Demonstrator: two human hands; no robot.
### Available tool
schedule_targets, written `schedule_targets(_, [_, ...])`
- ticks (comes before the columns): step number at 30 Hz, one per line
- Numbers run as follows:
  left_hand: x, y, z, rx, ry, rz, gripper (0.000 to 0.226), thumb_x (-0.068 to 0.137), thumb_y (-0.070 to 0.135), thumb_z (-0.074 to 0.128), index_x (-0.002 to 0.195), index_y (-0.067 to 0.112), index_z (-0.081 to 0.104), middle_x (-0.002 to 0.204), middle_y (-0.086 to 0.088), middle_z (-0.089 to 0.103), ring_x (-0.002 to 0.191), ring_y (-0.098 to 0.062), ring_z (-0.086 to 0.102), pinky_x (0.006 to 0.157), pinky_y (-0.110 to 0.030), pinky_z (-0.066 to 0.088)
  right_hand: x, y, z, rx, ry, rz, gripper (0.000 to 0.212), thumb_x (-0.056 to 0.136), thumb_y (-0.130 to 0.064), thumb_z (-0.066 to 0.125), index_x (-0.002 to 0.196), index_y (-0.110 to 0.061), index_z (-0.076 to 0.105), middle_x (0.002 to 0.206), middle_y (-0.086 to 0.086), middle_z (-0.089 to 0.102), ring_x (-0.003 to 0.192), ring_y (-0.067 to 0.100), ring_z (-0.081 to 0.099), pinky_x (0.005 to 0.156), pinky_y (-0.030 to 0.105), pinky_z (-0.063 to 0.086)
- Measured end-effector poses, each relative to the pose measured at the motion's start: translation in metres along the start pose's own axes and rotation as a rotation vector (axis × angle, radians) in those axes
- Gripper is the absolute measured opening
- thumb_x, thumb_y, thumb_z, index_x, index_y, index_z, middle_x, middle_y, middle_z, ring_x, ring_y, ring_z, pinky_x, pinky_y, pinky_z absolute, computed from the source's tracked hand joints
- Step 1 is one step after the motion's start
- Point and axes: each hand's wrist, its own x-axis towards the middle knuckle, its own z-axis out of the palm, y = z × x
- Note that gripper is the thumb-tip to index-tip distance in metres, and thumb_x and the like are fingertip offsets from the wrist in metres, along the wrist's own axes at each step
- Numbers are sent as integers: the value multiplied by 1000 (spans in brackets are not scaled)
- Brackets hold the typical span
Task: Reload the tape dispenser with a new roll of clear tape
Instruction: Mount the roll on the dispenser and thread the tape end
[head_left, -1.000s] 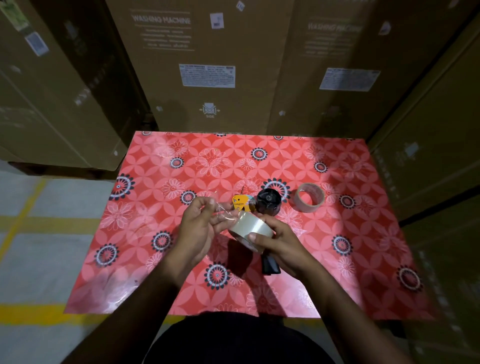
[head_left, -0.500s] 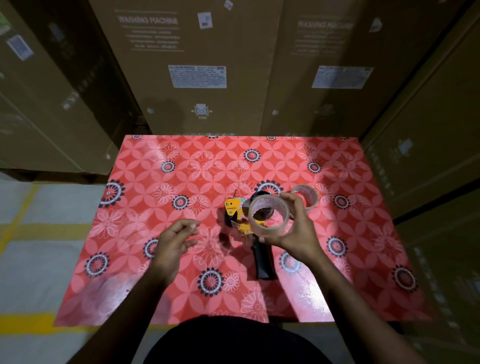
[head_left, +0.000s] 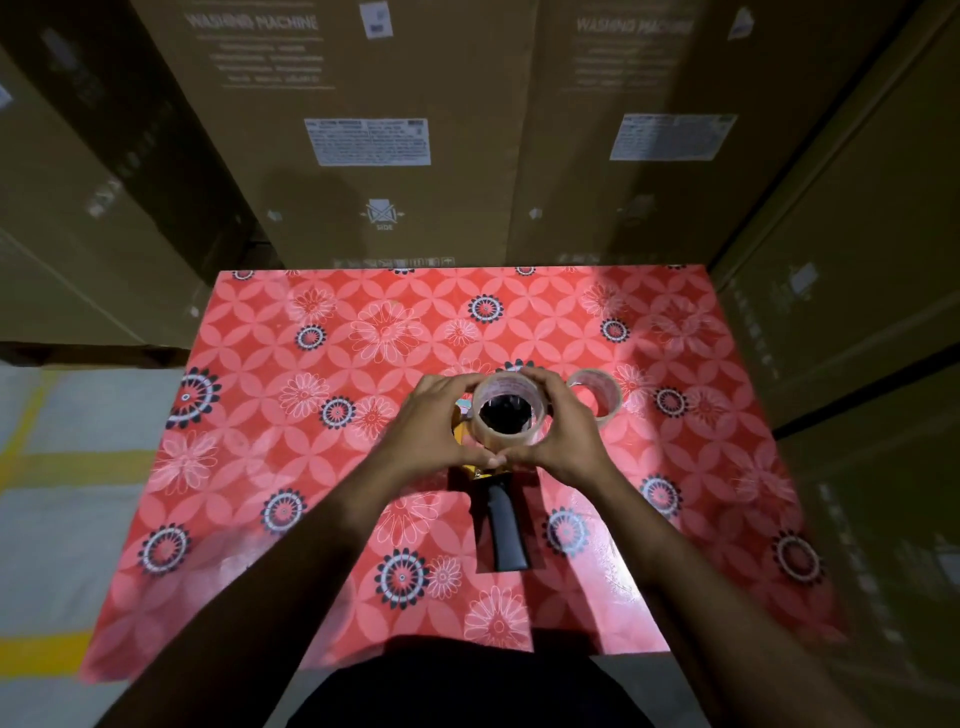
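While the dispenser (head_left: 496, 499) lies flat on the desk (head_left: 291, 426), black handle toward the person, both hands cup the new roll (head_left: 508, 415) directly over its hub. The left hand (head_left: 441, 431) curls round the roll's left side, fingers on the far rim and thumb at the near edge; the right hand (head_left: 563, 431) mirrors it on the right, and the two thumbs meet at the near edge. Gripping from both sides probably keeps the roll level and its core centred on the dark hub seen through the hole; whether it is fully seated cannot be told. Part of the yellow body shows between the left hand and the roll. Just right of the right hand, a second roll (head_left: 597, 397) stands on the desk, out of the way, perhaps the spent one. Behind the desk, cartons (head_left: 363, 156) read "WASHING MACHINE", and one carries an arrow mark with "SIDE"; the white labels' small print is illegible.
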Motion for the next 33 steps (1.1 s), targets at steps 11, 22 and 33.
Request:
schedule_targets(11, [34, -23, 20, -86, 65, -108, 93, 55, 47, 93, 137, 43, 49, 122, 8, 48, 114, -18, 55, 103, -50, 48, 33, 27, 13, -82, -57, 53, 105, 46, -32, 98, 137, -21, 47, 126, -7, 62, 114, 9, 58, 88, 12, 42])
schedule_targets(22, [44, -30, 29, -77, 29, -62, 90, 66, 48, 87, 142, 47, 39, 137, 3, 54, 121, -14, 49, 106, -51, 43, 44, 37, 11, -125, -76, 80, 105, 48, -35, 98, 136, -20, 43, 122, -1, 68, 109, 14, 64, 84, 15, 46])
schedule_targets(33, [45, -40, 39, -118, 43, -99, 93, 55, 68, 81, 138, 54, 41, 126, 6, 51, 116, -16, 55, 101, -49, 50, 44, 45, 9, -96, -114, 56, 101, 54, -32, 98, 136, -22, 41, 123, -1, 68, 114, 16, 65, 94, 25, 52])
